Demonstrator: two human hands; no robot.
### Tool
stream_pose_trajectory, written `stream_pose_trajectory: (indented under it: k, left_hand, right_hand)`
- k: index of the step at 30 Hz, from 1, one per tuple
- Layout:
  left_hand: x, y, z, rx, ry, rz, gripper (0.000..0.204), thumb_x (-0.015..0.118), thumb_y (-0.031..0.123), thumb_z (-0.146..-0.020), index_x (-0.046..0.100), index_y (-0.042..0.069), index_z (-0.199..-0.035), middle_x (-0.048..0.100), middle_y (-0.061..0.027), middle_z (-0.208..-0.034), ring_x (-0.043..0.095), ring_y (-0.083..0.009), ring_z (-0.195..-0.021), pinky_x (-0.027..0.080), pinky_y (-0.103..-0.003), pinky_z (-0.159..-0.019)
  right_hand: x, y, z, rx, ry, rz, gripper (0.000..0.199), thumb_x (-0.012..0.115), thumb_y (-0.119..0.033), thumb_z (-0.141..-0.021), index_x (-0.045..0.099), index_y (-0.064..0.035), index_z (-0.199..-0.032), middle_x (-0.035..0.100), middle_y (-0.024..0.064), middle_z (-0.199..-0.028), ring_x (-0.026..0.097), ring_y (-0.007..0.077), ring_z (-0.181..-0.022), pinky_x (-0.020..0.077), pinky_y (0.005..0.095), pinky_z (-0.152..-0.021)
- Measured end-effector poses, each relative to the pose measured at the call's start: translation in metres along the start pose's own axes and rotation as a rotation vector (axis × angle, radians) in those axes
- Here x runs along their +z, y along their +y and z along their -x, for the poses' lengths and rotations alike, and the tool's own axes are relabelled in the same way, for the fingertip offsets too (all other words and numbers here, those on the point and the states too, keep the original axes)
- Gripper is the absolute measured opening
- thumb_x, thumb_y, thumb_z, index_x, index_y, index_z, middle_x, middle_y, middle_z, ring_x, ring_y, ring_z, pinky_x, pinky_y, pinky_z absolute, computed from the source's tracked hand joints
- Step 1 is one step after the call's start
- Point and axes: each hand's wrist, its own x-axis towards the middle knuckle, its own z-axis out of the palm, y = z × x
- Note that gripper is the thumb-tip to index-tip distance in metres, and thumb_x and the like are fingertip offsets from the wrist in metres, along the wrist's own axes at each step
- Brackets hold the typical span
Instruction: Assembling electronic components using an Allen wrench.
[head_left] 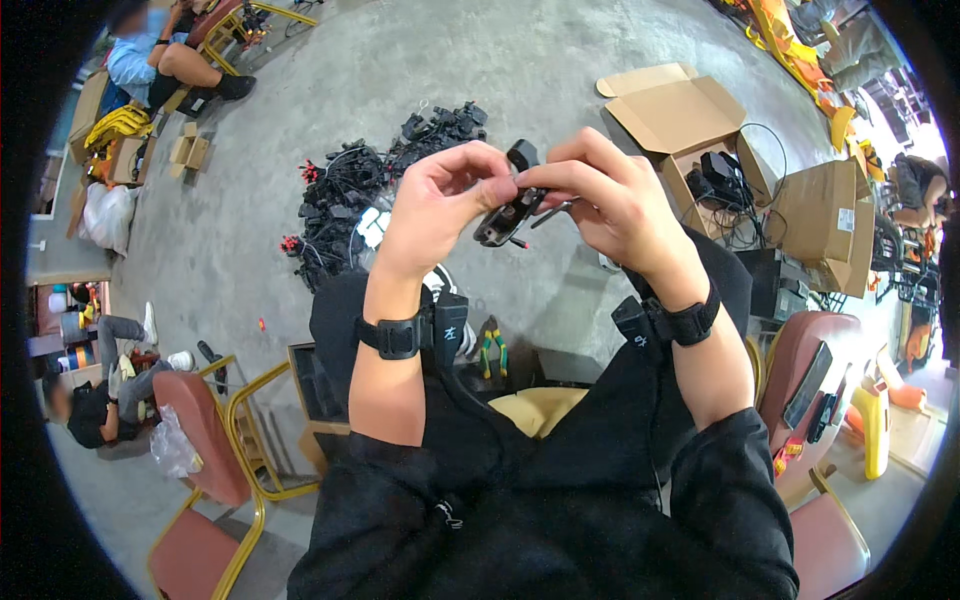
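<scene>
Grey concrete floor [480,60] carries a heap of black cable parts with red tips [370,190], open brown cardboard boxes [690,110], maroon chairs with yellow metal frames [205,440], green-handled pliers [492,348].

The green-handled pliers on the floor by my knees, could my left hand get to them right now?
Probably not at once. The pliers lie in the open with nothing over them, but the left hand is raised well above and shares its grip on the small black device with the right hand.
</scene>
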Motion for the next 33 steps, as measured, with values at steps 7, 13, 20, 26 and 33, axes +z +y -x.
stream_pose_trajectory:
  k: [7, 13, 20, 26, 33]
  left_hand:
    - [-0.002, -0.011, 0.001, -0.030, 0.127, 0.044, 0.013, 0.074, 0.009, -0.090, 0.070, 0.002, -0.099, 0.067, 0.0011, -0.088, 0.059, -0.0059, -0.079, 0.047, -0.021, -0.071]
    - [0.003, -0.009, 0.001, 0.055, 0.112, 0.213, 0.016, 0.069, 0.006, -0.093, 0.068, 0.000, -0.108, 0.068, -0.0021, -0.097, 0.061, -0.0075, -0.086, 0.049, -0.022, -0.075]
    - [-0.002, -0.003, 0.002, 0.132, 0.185, 0.122, 0.022, 0.063, 0.005, -0.097, 0.066, -0.004, -0.117, 0.070, -0.0069, -0.106, 0.066, -0.0108, -0.091, 0.053, -0.023, -0.079]
    - [0.000, -0.003, 0.006, 0.155, 0.155, 0.156, 0.023, 0.063, 0.002, -0.095, 0.065, -0.004, -0.117, 0.070, -0.0086, -0.109, 0.066, -0.0134, -0.098, 0.052, -0.027, -0.087]
    - [0.006, -0.008, 0.004, 0.271, 0.066, 0.309, 0.017, 0.068, 0.004, -0.093, 0.068, -0.002, -0.109, 0.067, -0.0074, -0.111, 0.063, -0.0148, -0.101, 0.049, -0.028, -0.090]
  right_hand:
    - [0.007, 0.006, -0.001, 0.144, 0.011, -0.334, 0.045, 0.056, 0.020, -0.074, 0.070, -0.0106, -0.105, 0.059, 0.0074, -0.098, 0.072, 0.0214, -0.084, 0.0574, 0.0319, -0.073]
    - [0.011, 0.003, -0.009, 0.373, 0.056, -0.688, 0.033, 0.066, 0.006, -0.086, 0.068, -0.0065, -0.116, 0.065, 0.0051, -0.105, 0.066, 0.0114, -0.073, 0.0530, 0.0249, -0.062]
    - [0.019, -0.003, -0.013, 0.670, -0.037, -1.084, 0.042, 0.073, -0.018, -0.091, 0.059, -0.0048, -0.128, 0.063, 0.0026, -0.084, 0.048, 0.0056, -0.048, 0.0363, 0.0199, -0.043]
    - [0.015, -0.007, -0.012, 0.666, -0.027, -1.058, 0.040, 0.074, -0.018, -0.091, 0.060, -0.0047, -0.125, 0.065, 0.0032, -0.086, 0.049, 0.0046, -0.047, 0.0342, 0.0191, -0.041]
    - [0.009, -0.009, -0.012, 0.680, -0.019, -1.176, 0.041, 0.079, -0.016, -0.085, 0.063, -0.0055, -0.122, 0.068, 0.0076, -0.098, 0.050, 0.0027, -0.053, 0.0370, 0.0180, -0.043]
